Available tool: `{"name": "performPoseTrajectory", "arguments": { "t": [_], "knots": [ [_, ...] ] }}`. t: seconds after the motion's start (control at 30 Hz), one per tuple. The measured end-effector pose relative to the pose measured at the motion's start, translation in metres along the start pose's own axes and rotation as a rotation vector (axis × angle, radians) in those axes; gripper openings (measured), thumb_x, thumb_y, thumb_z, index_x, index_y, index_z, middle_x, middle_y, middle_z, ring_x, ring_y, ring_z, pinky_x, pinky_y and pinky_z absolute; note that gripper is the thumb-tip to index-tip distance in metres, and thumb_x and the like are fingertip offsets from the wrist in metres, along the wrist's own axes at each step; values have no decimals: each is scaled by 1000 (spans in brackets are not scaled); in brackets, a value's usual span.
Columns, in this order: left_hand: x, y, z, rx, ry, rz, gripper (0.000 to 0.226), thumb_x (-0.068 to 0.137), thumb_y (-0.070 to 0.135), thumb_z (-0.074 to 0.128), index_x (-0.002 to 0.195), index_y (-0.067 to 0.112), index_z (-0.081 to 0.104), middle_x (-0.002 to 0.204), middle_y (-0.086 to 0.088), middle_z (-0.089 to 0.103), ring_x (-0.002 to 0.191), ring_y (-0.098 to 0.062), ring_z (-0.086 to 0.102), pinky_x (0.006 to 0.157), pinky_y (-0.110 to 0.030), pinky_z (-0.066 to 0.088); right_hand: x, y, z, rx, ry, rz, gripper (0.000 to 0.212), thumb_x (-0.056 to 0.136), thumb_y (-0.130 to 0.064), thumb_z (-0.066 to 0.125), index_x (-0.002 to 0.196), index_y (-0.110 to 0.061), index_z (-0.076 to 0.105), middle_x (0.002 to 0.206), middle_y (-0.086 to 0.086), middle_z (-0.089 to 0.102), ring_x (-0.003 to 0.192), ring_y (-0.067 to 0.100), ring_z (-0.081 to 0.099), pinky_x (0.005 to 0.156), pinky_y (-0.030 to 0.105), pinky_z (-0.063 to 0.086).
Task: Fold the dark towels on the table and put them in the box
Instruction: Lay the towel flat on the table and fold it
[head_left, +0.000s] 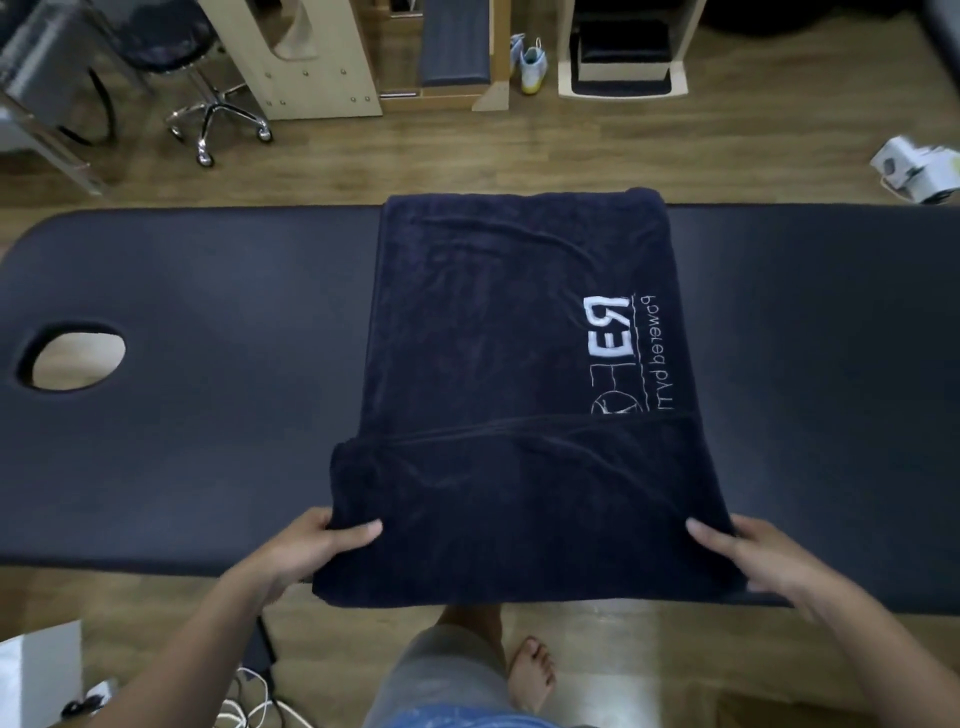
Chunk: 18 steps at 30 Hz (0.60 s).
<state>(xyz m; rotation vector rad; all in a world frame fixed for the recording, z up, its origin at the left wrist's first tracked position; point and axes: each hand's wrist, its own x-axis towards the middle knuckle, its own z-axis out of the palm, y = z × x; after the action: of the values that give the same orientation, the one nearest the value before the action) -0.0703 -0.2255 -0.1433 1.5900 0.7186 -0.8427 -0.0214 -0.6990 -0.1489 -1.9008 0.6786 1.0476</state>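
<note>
mid-fold: dark towel (519, 338) lies across the table (208, 312), near edge doubled over. left hand (306, 545) and right hand (753, 561) pinch its near corners. next: carry fold to far edge, corners aligned.

One dark towel (493, 322), navy with white mirrored lettering on its right half, spread across the middle of the padded table (208, 291); near end folded over, overhanging the near edge.
</note>
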Motion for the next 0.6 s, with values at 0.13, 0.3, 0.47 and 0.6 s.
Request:
{"name": "performPoseTrajectory", "arguments": {
  "t": [0.13,0.3,0.47,0.6],
  "knots": [
    [8,34,8,-114,160,140,14,87,13,73,97,4,76,96,-8,78,91,-24,74,71,-27,56,13,-35,2,180,207,-173,35,84,-35,75,108,-13,65,103,1,71,84,10,66,65,24,46],
    [-1,44,2,-484,-12,314,30,48,5,82,77,7,75,87,-13,74,77,-24,72,66,-29,59,19,-54,-3,434,107,-119,17,88,-2,62,102,-7,69,89,11,75,75,25,71,63,30,56],
    [11,9,-5,-697,-24,162,81,23,13,91,101,11,71,100,-13,73,88,-30,70,80,-42,53,23,-38,-15,628,71,-117,23,88,-6,60,108,-13,67,102,12,74,93,33,67,84,42,53],
    [15,-15,8,-374,-43,-62,78,57,29,91,125,6,62,117,-12,73,105,-29,71,82,-38,57,25,-11,-6,304,-9,-31,37,78,-23,80,113,-20,70,109,6,75,103,29,69,100,47,49]
  ]
}}
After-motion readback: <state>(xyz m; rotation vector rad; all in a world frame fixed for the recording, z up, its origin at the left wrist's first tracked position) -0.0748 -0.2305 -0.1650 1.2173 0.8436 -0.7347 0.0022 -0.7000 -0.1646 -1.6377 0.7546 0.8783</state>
